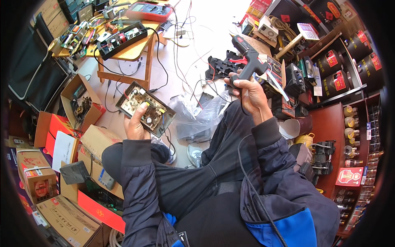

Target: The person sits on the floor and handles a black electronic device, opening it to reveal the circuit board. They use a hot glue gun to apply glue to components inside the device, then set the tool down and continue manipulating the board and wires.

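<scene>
My left hand (135, 126) grips a shallow black case with a circuit board (155, 119) inside, its thumb pressed over the near edge onto the board. The board faces up, tilted, with yellow parts and brownish patches on it. Raised on the right, my right hand (252, 94) is closed around the lower handle of a black hot glue gun (252, 57). The gun has a red trigger, and its nozzle points up and left, well apart from the case. My fingers are below the trigger.
On the wooden stool (144, 61) at the far left lie a red multimeter (149, 11) and another opened black case (122, 40). A see-through plastic bag (193, 121) lies on the floor between my feet. Cardboard boxes (68, 220) crowd the left; red-brown shelving (329, 123) stands right. Cables trail across the floor.
</scene>
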{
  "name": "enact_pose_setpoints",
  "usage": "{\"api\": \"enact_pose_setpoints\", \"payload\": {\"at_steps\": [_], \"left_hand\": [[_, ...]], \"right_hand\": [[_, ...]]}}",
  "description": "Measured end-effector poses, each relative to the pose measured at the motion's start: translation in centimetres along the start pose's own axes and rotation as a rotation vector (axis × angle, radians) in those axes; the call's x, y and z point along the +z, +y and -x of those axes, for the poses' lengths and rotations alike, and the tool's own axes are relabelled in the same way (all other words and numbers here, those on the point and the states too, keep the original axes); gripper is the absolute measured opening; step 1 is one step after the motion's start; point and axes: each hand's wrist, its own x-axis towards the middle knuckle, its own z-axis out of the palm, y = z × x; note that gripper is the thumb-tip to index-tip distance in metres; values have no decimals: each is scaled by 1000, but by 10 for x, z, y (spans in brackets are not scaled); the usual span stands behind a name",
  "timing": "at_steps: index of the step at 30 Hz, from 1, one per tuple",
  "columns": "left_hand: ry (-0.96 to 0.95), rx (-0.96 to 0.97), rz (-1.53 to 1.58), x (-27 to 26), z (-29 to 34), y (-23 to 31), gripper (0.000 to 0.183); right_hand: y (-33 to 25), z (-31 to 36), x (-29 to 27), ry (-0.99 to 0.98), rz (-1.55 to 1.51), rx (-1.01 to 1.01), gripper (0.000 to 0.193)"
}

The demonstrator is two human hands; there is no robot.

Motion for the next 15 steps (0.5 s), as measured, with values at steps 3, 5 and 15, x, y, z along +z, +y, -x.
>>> {"api": "enact_pose_setpoints", "payload": {"at_steps": [3, 5, 15], "left_hand": [[-1, -20, -7, -1, -1, 1, 56], [29, -25, -29, -2, -1, 3, 58], [87, -71, -103, -14, -6, 3, 37]], "right_hand": [[-5, 2, -13, -45, -28, -13, 46], [-16, -2, -28, -67, 15, -31, 43], [-183, -1, -197, 262, 67, -461, 25]]}}
